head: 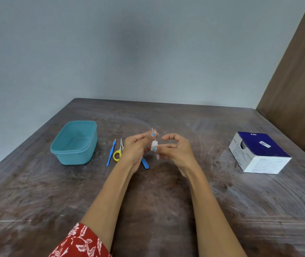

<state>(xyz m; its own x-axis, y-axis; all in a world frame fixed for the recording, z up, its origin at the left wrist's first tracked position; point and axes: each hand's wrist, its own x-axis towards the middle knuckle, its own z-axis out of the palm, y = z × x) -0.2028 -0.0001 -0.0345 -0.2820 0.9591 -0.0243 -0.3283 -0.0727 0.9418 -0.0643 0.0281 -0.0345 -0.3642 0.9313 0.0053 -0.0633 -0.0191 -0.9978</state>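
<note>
Both hands are raised over the middle of the brown table (166, 201). My left hand (136, 147) pinches a thin metal tool (152, 130) between thumb and fingertips, its tip pointing up. A small white wad (155, 145) sits on the tool's shaft between the hands. My right hand (175, 150) holds that white wad with its fingertips, the index finger arched above. A pale strip (157, 156) hangs below the wad. How the tool's lower end sits in the hands is hidden.
A teal plastic tub (74, 142) stands at the left. Beside it lie a thin blue-handled pick (111, 153), small scissors with yellow handles (118, 151) and a blue handle (145, 163) partly under my left hand. A white and navy box (259, 152) stands at the right.
</note>
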